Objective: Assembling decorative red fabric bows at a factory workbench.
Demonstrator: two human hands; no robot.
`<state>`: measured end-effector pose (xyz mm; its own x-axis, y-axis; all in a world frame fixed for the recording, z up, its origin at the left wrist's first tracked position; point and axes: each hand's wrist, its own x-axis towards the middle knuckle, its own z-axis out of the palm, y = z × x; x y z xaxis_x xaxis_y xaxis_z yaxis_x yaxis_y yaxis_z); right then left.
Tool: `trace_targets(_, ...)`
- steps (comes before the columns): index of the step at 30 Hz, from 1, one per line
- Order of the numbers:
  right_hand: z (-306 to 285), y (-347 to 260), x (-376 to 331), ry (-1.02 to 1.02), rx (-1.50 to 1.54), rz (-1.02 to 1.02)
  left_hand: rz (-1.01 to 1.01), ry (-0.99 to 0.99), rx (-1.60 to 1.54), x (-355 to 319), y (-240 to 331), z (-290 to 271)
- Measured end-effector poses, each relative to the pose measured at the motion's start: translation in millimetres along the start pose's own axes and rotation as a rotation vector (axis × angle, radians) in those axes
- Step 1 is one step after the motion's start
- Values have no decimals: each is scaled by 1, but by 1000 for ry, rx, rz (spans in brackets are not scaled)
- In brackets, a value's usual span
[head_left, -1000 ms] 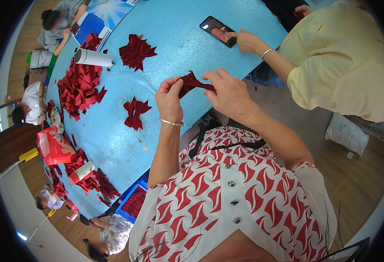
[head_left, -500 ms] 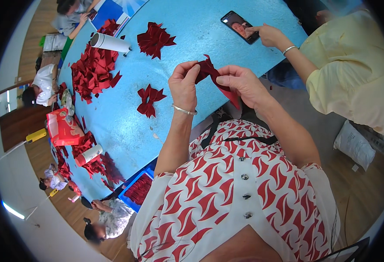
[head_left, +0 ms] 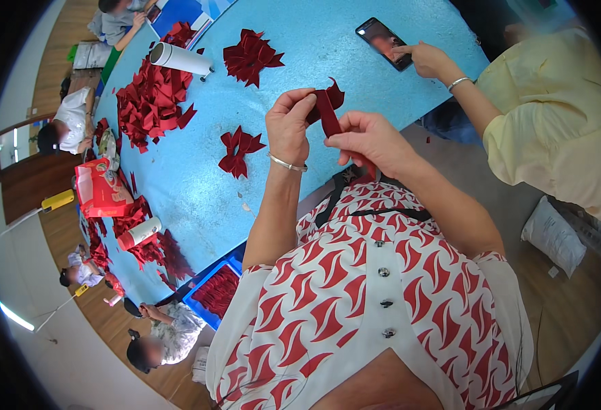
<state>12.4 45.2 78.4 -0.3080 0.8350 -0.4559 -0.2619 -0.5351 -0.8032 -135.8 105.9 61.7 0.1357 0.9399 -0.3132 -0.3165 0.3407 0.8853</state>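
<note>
Since it stretches away past both the left hand (head_left: pixel 290 126) and the right hand (head_left: pixel 372 143), the blue table (head_left: pixel 198 198) is easily the biggest thing here. Next up is a person in a yellow top (head_left: pixel 553 130), off to the right of the right hand. Then there's a big messy pile of dark red bows (head_left: pixel 150 102), well left of the left hand, and a blue bin (head_left: pixel 205 281) full of red stuff, down and left of it. A white flask (head_left: pixel 177 59) lies by that pile, a bow cluster (head_left: pixel 251 58) sits ahead of the left hand, and a phone (head_left: pixel 385 44) is beyond the right, the other person's finger at its edge. One smaller bow (head_left: pixel 237 152) is just left of the left hand. Finally, the dark red ribbon (head_left: pixel 328 113) is between the two hands: left thumb and fingers pinch its folded top, right ones grip lower down.
</note>
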Motion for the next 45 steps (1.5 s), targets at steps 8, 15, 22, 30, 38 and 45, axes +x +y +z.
trace_targets(8, -29, 11, -2, 235, -430, -619, 156, 45, 177, 3, -6, 28)
trace_targets(15, -40, 49, 21, -63, 117, -217, 245, 99, 282, 13, -37, 11)
trace_targets(22, -118, 93, 34, -256, 351, -344, 303, 174, 232, 19, -109, 53)
trace_targets(30, -180, 105, 7, -338, 370, -284, 356, 209, 181, -3, -152, 93)
trace_targets(38, -183, 110, 10, -175, -163, -598, 472, 224, 280, -6, -145, 95)
trace_targets(45, -176, 89, 8, -315, 199, -393, 553, 199, 322, -7, -134, 90)
